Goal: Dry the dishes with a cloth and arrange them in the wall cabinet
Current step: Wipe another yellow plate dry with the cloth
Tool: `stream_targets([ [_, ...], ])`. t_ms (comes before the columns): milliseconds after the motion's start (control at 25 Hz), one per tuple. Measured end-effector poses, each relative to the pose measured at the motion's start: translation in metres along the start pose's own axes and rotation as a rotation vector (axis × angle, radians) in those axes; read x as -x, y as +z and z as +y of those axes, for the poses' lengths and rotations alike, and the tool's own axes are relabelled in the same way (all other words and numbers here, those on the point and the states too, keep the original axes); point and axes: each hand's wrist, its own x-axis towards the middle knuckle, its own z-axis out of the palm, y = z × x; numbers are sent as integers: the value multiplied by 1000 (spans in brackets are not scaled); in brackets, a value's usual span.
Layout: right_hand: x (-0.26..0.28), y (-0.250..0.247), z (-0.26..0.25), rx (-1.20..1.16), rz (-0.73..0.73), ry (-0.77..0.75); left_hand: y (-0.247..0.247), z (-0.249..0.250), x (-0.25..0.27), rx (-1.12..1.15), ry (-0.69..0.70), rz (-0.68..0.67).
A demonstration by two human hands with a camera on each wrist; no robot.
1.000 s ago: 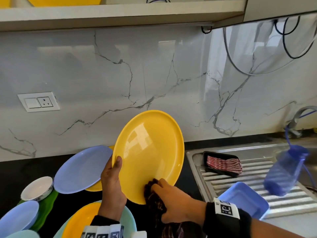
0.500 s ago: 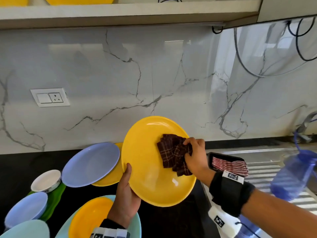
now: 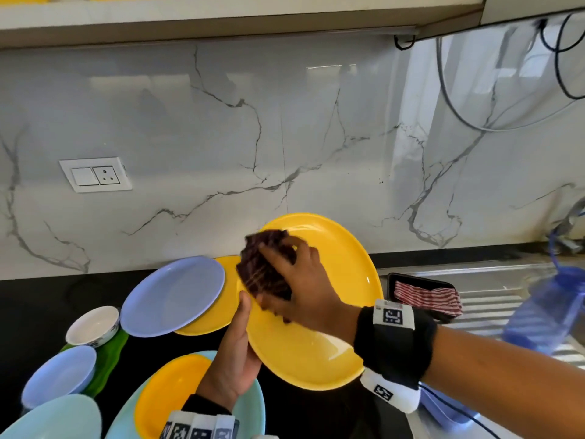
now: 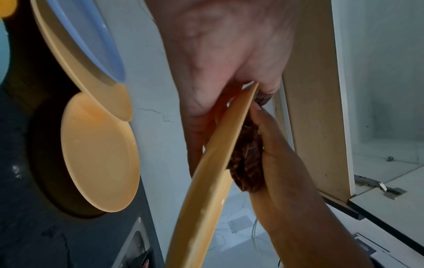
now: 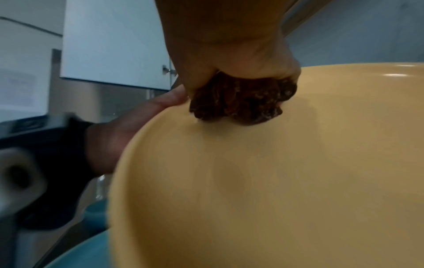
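The left hand (image 3: 232,359) grips a large yellow plate (image 3: 319,312) by its left rim, thumb lying along the inner face and fingers behind the underside, as the left wrist view shows with the rim wedged between thumb and fingers; the plate is held tilted above the black counter (image 3: 47,299), clear of the dishes below it. The right hand (image 3: 300,289) clutches a bunched dark checked cloth (image 3: 264,270) and presses it against the plate's upper left inner face — fingers spread over the wad, which is blurred in the head view; the right wrist view shows the cloth crumpled under the palm, touching the plate just beside the left thumb (image 5: 160,103). On the counter to the left a lavender plate (image 3: 172,296) leans over a second yellow plate (image 3: 221,312); a small white bowl (image 3: 93,326) sits on something green (image 3: 107,359), with a smaller lavender plate (image 3: 60,375) in front of it; nearer the person a yellow plate (image 3: 164,394) lies in a pale teal one (image 3: 250,407), and another pale teal plate (image 3: 53,419) shows at the bottom left corner. To the right is a steel draining board (image 3: 493,296) with a black tray holding a red-and-white striped cloth (image 3: 427,297); a translucent blue bottle (image 3: 547,312) hangs blurred at the right edge. Above, the underside of the wall cabinet (image 3: 221,23) spans the marble-patterned backsplash, which carries a white socket plate (image 3: 95,175).
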Motion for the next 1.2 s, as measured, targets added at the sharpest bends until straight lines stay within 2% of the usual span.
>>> stream_targets([
  [40,9,4,-2,-1,-64,-72,-1,0,-1,19,-2,-6],
  [120,25,9,-3,-45,-206,-120,-2,-2,-2,40,35,-10],
  [240,41,7,2,25,-317,-177,-4,-7,-5,80,88,24],
  [360,56,-4,11,83,-456,-238,-8,-10,-8,97,-17,11],
  [400,62,-8,17,106,-517,-246,-9,-7,-9,107,-35,13],
  [480,75,-17,37,179,-622,-224,-10,0,-11,103,30,13],
  [560,82,-24,63,306,-660,-132,-6,5,-9,96,97,25],
  [640,77,-31,88,455,-595,6,-3,4,-8,81,98,32],
  [720,59,-37,109,548,-426,95,0,1,-7,55,95,50],
  [840,16,-50,113,556,-133,154,3,-3,-6,-6,89,84],
  [920,-14,-52,95,485,-25,161,-2,-4,-7,-33,60,98],
  [1000,-30,-46,64,398,88,29,-8,-3,-8,-40,35,96],
  [1080,-29,-32,36,353,150,-203,-9,0,-7,-42,7,66],
  [1200,-14,-12,18,451,-11,-593,-5,8,-2,-3,-24,-42],
])
